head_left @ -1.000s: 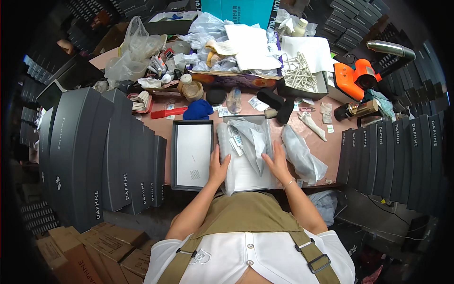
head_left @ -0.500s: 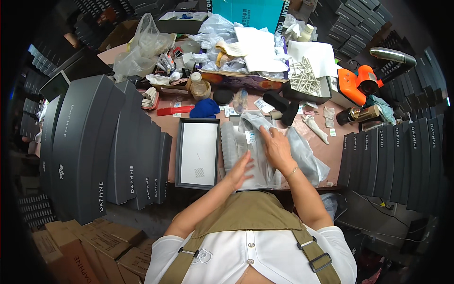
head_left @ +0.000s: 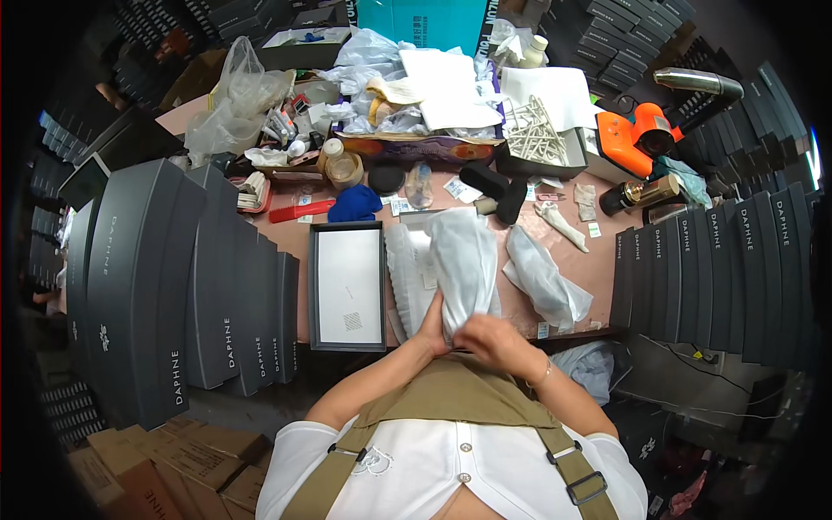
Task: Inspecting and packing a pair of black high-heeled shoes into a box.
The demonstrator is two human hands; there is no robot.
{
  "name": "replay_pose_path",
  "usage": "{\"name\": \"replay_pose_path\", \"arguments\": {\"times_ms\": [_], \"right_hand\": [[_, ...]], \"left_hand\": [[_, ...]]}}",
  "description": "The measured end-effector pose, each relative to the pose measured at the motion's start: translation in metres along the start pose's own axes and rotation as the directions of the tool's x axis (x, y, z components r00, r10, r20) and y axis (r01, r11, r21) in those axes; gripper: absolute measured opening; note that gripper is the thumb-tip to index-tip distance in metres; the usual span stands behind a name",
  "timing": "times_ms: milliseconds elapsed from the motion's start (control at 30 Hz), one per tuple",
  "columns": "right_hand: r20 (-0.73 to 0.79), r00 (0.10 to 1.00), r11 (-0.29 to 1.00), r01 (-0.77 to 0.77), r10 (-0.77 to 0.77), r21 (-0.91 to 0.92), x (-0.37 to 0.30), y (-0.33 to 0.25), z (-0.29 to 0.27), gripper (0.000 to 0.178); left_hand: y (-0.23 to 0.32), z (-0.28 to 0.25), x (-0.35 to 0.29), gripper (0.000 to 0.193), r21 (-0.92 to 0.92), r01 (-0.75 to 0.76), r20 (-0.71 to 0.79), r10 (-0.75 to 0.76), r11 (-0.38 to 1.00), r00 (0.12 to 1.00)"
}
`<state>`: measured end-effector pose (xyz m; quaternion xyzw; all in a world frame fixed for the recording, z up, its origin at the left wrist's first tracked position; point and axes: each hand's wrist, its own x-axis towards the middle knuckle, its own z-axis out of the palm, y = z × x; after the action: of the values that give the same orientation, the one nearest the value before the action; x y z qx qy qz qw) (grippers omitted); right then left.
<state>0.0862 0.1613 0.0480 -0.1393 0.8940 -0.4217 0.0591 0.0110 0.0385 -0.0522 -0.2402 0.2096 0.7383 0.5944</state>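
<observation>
A long bundle in thin white wrapping (head_left: 468, 260) is raised in front of my apron, its far end over an open shoebox. My left hand (head_left: 432, 328) closes round its near left side. My right hand (head_left: 498, 344) is curled at the near end, fingers pinched on the wrapping; the fingertips are partly hidden. Under the bundle, the shoebox shows crinkled white paper (head_left: 402, 269) along its left side. A second wrapped bundle (head_left: 546, 277) lies on the table to the right. Left of the shoebox is a dark grey box part (head_left: 348, 286) with a white inside.
Stacks of dark shoeboxes stand left (head_left: 143, 286) and right (head_left: 706, 269). Farther back are a red comb (head_left: 301, 211), a blue cloth (head_left: 354, 204), a bottle (head_left: 341, 165), a box of white sticks (head_left: 536, 134) and an orange device (head_left: 626, 143). Brown cartons (head_left: 165, 459) are low at left.
The bundle has been lifted and stands toward me, where both hands were over loose wrapping. My left hand has closed on it; my right hand has come down to its near end.
</observation>
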Motion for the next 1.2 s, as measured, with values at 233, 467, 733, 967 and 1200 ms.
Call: {"name": "replay_pose_path", "arguments": {"times_ms": [233,467,733,967,1200], "right_hand": [[-0.097,0.922,0.926,-0.366,0.374,0.089,-0.012,0.003,-0.076,0.019],[0.184,0.951,0.879,-0.303,0.25,0.369,0.011,0.036,-0.092,0.046],[-0.414,0.726,0.768,-0.246,0.55,0.591,-0.016,0.057,-0.046,0.036],[-0.498,0.729,0.783,-0.082,0.469,0.617,0.012,0.023,0.024,0.037],[-0.277,0.887,0.889,-0.251,0.37,0.383,0.039,0.041,0.039,0.024]], "left_hand": [[0.024,-0.052,-0.008,0.076,0.539,-0.385,0.221,0.316,0.749,0.923],[0.07,-0.033,-0.093,0.067,0.964,-0.264,0.255,0.163,0.038,0.953],[0.148,-0.105,-0.164,0.033,0.71,0.422,0.409,0.818,-0.564,0.404],[0.065,-0.029,-0.08,0.076,0.49,-0.609,0.105,0.651,0.624,0.752],[0.036,0.017,-0.033,0.056,0.471,-0.76,0.147,0.81,0.447,0.567]]}}
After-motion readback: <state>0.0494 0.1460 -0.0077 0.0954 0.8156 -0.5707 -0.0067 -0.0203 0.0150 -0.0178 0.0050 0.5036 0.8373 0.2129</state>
